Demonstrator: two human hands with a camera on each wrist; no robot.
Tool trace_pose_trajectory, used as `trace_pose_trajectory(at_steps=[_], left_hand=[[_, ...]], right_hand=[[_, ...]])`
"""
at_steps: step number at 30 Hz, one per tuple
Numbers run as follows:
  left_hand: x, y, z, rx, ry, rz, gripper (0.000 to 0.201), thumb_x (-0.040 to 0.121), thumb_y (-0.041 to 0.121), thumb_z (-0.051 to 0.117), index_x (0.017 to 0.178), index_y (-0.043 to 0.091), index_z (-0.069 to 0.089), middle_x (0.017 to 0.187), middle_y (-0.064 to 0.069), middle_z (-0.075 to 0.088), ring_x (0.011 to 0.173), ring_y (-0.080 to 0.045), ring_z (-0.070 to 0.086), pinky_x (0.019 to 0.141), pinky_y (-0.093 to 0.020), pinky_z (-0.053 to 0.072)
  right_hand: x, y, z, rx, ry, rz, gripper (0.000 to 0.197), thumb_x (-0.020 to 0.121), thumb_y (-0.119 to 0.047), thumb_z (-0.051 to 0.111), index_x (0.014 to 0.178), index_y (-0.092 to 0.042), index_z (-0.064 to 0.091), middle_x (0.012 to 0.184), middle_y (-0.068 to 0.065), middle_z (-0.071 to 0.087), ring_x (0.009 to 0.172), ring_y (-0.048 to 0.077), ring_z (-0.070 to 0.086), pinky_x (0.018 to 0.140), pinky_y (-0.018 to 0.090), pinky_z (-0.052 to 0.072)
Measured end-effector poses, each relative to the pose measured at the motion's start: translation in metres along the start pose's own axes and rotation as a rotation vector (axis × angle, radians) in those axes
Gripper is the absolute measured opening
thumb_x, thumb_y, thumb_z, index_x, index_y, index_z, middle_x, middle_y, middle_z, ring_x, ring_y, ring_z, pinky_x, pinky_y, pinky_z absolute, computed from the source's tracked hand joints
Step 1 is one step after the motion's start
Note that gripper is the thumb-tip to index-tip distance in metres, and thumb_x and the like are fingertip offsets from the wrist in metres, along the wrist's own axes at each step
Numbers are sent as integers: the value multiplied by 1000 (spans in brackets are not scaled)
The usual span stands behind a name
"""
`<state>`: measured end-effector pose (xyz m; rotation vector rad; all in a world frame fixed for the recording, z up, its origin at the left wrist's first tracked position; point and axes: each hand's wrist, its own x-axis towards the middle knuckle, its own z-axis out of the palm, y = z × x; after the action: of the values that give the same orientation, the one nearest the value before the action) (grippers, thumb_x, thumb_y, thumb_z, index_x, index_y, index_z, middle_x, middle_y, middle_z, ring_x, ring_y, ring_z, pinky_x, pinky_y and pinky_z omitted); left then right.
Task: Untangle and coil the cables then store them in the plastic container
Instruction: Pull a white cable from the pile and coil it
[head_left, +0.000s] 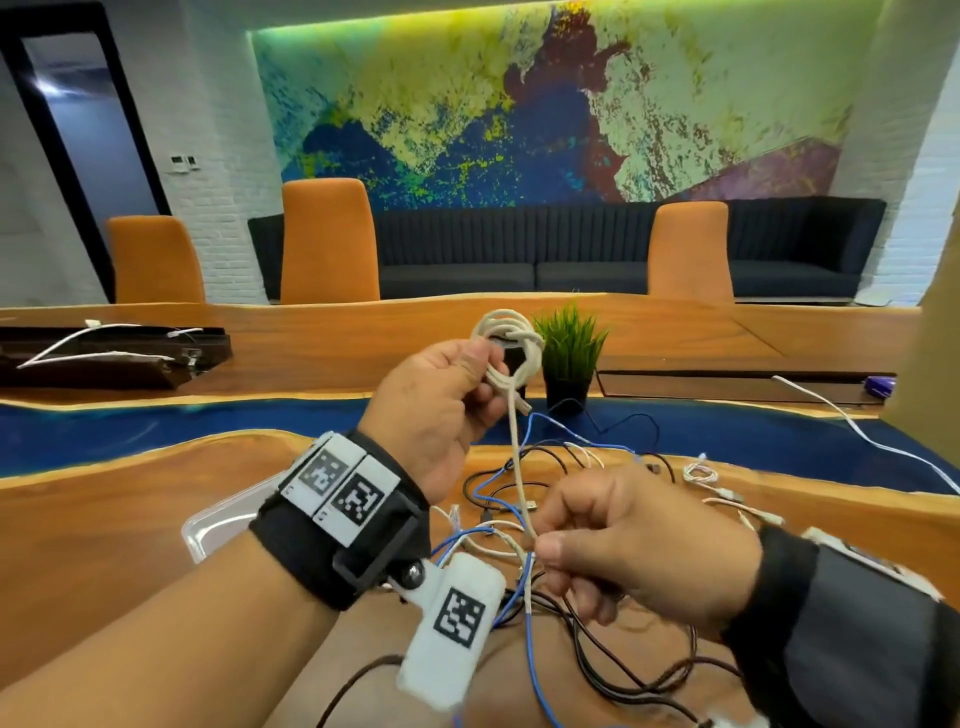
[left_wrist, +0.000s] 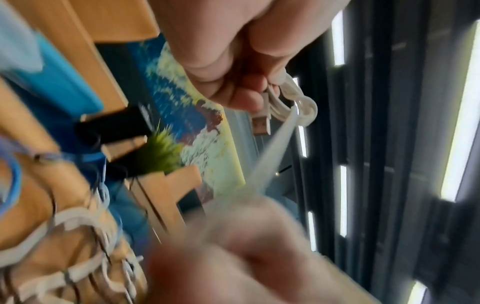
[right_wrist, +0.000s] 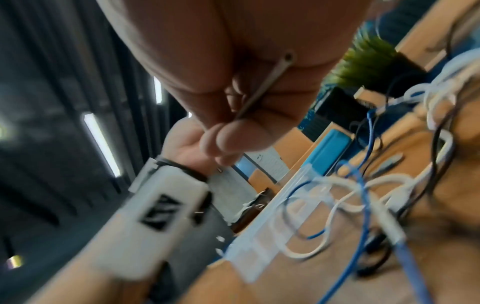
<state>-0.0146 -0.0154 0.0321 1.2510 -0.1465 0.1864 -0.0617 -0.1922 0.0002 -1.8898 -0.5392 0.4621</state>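
Cream cable (head_left: 506, 345) is half coiled: loops bunched up in my left hand (head_left: 441, 400), held above the surface (head_left: 104, 545), fingers (left_wrist: 249, 98) curled round the coil w/ USB plug (left_wrist: 261, 123) hanging out. Its tail runs down to my right hand (head_left: 644, 545), thumb + forefinger pinching it. Below: tangle of blue, black & white cables (head_left: 545, 519). Plastic container (head_left: 208, 530) sits left, partly behind my wrist. Potted plant (head_left: 569, 353) beyond.

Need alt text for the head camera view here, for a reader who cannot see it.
The left hand holds up a coiled beige cable, whose loose tail runs down to the right hand, which pinches it. Below, blue, black and white cables lie tangled on a wooden table, beside a clear plastic container.
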Motion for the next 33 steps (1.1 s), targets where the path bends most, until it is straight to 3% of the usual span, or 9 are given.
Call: trace_pose_trajectory(at_steps=[5,9,12,15,17,21,25,29,33], left_hand=[[-15,-3,16,-63,-209,-161,26,99,17,50,80,9,65,64,1,58,49,-3,48,53,-18,53],[-15,4,10,177,-253,-37,30,101,19,49,76,15,65,68,2,61,57,-5,49,57,-19,44],[-15,6,4,475,-254,105,35,104,23,43,75,19,61,70,4,60,63,-6,49,61,-24,39],[-14,-2,6,708,-241,227,31,100,35,43,79,21,62,81,-7,66,74,-23,59,71,-40,49],[-14,-8,11,687,-211,213,32,100,34,43,87,12,63,92,-17,69,81,-31,65,73,-42,56],[-14,-8,18,457,-110,150,28,104,13,42,83,6,59,79,-15,64,64,-22,66,56,-27,54],[-12,-19,16,558,-63,226,20,100,14,52,87,7,66,76,-16,66,67,-32,65,66,-48,57],[-6,-23,13,752,-44,338,20,99,17,55,88,6,68,72,-5,65,66,-19,61,66,-44,55],[-3,-25,21,854,-55,328,26,103,22,47,89,6,63,79,-13,64,72,-28,59,67,-47,53]], right_hand=[[23,-3,-29,-367,245,-4,8,92,-14,63,87,-17,69,67,5,66,50,12,59,50,26,52],[26,-15,-52,-585,412,-92,14,92,-21,62,80,-24,67,67,-3,63,54,9,56,52,27,49],[23,-25,-60,-571,545,-201,16,93,-21,60,78,-26,64,73,-5,62,63,11,56,58,28,45],[22,-30,-49,-601,672,-323,14,94,-20,58,82,-24,63,77,-9,60,72,7,53,60,24,41],[21,-29,-41,-556,738,-391,12,94,-18,56,85,-22,63,77,-12,58,73,4,52,60,21,39],[14,-11,-26,-448,763,-424,10,95,-20,54,88,-24,61,75,-9,59,71,6,54,57,20,42],[12,9,-20,-418,677,-389,11,94,-20,57,87,-29,60,71,-8,59,68,5,54,55,19,42],[9,3,-28,-512,710,-490,15,88,-32,65,102,-31,61,96,-12,58,90,3,55,72,19,46],[18,-12,-23,-840,769,-560,19,85,-33,66,100,-23,69,99,-3,52,93,17,49,74,32,48]])
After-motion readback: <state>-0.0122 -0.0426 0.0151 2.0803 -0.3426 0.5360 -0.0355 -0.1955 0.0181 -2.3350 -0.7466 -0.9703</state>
